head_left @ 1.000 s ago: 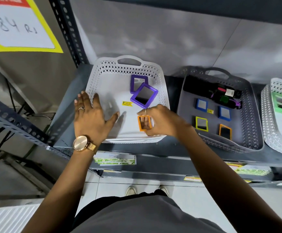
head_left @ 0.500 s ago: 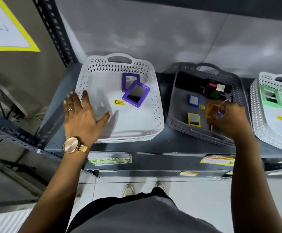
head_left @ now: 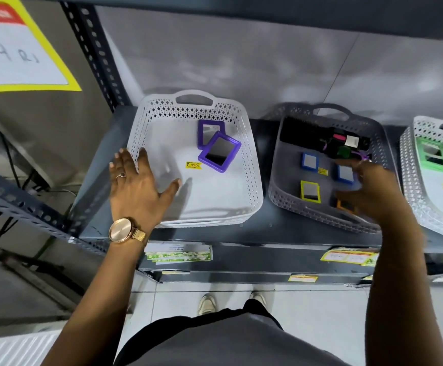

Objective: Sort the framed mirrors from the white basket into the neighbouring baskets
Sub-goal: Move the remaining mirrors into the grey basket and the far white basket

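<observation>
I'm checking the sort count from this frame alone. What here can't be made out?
- Orange mirror, head view: mostly covered by the blurred right hand; whether it is released is unclear.
- Far-right basket: cut off by the frame edge.
- Price sticker: small print illegible.

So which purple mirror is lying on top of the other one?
The tilted purple mirror, nearer the person. Its top corner overlaps the straight purple mirror behind it, which lies closer to the white basket's handle.

white perforated plastic basket (head_left: 252, 165) on dark metal shelf (head_left: 265, 228) | two purple-framed mirrors (head_left: 219, 151) overlapping inside, 1 o'clock | grey perforated basket (head_left: 281, 191) at 3 o'clock of it, small framed mirrors (head_left: 309, 162) inside | left hand (head_left: 138, 188) on white basket's 8 o'clock rim
</observation>
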